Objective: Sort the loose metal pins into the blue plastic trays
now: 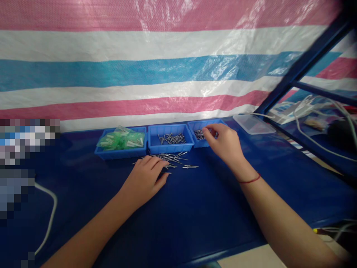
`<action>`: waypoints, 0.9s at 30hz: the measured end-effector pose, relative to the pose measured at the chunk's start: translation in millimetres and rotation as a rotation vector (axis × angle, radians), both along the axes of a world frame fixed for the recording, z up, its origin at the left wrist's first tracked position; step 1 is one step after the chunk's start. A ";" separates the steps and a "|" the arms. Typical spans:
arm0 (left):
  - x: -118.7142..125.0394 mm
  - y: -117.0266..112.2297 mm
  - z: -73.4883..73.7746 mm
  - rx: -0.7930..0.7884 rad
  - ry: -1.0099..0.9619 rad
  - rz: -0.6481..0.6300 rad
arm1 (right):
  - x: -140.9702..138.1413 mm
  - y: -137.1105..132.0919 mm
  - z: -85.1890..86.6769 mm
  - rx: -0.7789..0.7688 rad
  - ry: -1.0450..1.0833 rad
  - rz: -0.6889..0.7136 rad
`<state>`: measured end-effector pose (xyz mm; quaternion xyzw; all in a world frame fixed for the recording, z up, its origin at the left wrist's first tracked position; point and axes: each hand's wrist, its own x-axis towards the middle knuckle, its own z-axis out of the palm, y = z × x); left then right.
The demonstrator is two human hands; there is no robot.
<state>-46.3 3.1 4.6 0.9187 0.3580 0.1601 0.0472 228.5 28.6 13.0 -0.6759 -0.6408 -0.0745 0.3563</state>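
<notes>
My left hand [147, 173] lies palm-down at the near side of a loose pile of pop rivets [174, 158], its thumb and fingers apart. A single rivet tip shows by the thumb, and part of the pile is hidden under the fingers. At the right blue bin [196, 143], my right hand [224, 141] reaches over the rim with thumb and fingers closed together. Whatever is between those fingertips is hidden. Short metal pieces [199, 134] lie inside that bin. The middle blue bin [170, 149] holds several rivets [174, 139].
A left blue bin [119, 153] holds green plastic bags [119, 137] with pale pieces. A clear plastic lid [253, 124] lies right of the bins. A striped sheet [139, 70] hangs behind the blue table [195, 212]. White cables [52, 208] and a blue metal frame [298, 70] flank the sides.
</notes>
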 end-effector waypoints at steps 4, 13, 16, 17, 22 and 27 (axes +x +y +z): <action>-0.6 0.7 1.1 0.020 0.072 -0.022 | -16.1 -8.1 3.2 0.005 0.035 0.155; 3.9 -0.5 2.3 0.008 0.036 -0.010 | -52.7 -30.9 7.6 -0.119 0.040 0.545; 4.4 -1.2 2.9 -0.080 -0.166 0.025 | -61.2 -36.1 9.0 -0.158 0.014 0.676; 4.8 -2.2 3.9 -0.118 -0.245 0.043 | -63.8 -37.6 9.0 -0.175 0.009 0.716; 8.3 -10.6 11.9 -0.284 -0.527 0.144 | -75.7 -44.1 5.2 -0.232 0.086 0.869; 11.3 -15.1 14.4 -0.336 -0.647 0.082 | -84.6 -49.2 0.5 -0.213 0.263 0.911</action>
